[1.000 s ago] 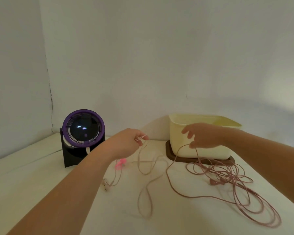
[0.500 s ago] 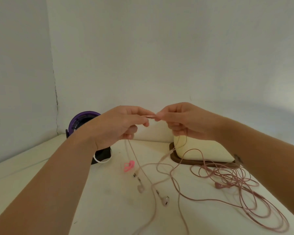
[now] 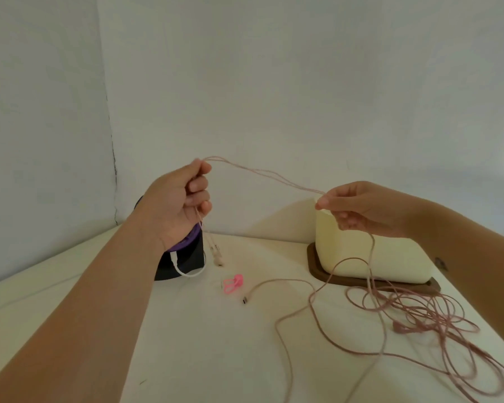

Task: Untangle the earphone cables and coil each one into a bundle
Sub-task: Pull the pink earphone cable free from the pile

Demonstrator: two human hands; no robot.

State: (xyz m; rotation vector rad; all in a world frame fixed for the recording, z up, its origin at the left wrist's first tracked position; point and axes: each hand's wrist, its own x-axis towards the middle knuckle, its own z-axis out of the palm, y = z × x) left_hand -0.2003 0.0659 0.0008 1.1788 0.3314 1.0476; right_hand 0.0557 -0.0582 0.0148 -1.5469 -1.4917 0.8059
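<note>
Looking down at the white tabletop [image 3: 216,359]: nearest me, on the right, a tangle of dusty-pink earphone cable [image 3: 437,327] lies in loose overlapping loops, uncoiled. Left of it a pale strand crosses the table and ends in a small dark-tipped plug [image 3: 245,300], lying flat; can't tell which cable it belongs to. Just past the plug sits a small bright pink plastic clip [image 3: 233,283]. Both hands are raised above the table. My left hand [image 3: 181,199] is curled round a doubled run of thin pale pink earphone cable [image 3: 262,171], and two pale earbuds [image 3: 217,255] dangle below it. My right hand [image 3: 361,209] pinches the same run at the fingertips. The span sags slightly between the hands, then drops from the right hand to the table. Behind the left hand is a black desk fan with a purple ring [image 3: 184,263], mostly hidden, with a white lead [image 3: 191,273] at its base. Behind the right hand is a cream rounded plastic tub [image 3: 361,257] on a dark wooden tray [image 3: 361,282]. A plain white wall [image 3: 274,82] is at the back.
</note>
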